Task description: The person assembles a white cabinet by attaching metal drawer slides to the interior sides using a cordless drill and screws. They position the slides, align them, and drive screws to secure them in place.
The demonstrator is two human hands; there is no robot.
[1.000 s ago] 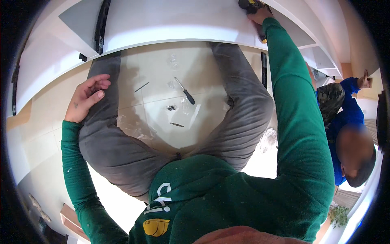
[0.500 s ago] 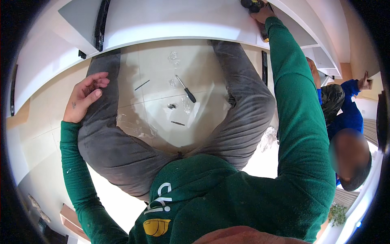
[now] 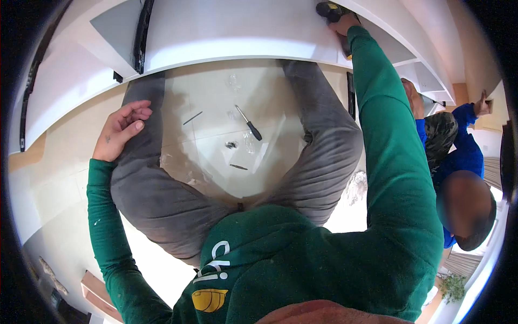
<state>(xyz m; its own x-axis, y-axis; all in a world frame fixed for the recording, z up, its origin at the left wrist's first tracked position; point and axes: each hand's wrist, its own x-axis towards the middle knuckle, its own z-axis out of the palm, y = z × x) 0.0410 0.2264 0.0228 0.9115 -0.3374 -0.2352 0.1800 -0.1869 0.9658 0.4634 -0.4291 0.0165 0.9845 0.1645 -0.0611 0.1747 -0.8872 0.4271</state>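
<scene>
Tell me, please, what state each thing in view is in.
Left hand: empty, fingers loosely curled
Right hand: closed around the drill
Drill: held; running or not, cannot tell
Screwdriver: lying on the floor, not held
Two thin rods: lying loose on the floor
Dark pieces: heaped together, kind unclear
</scene>
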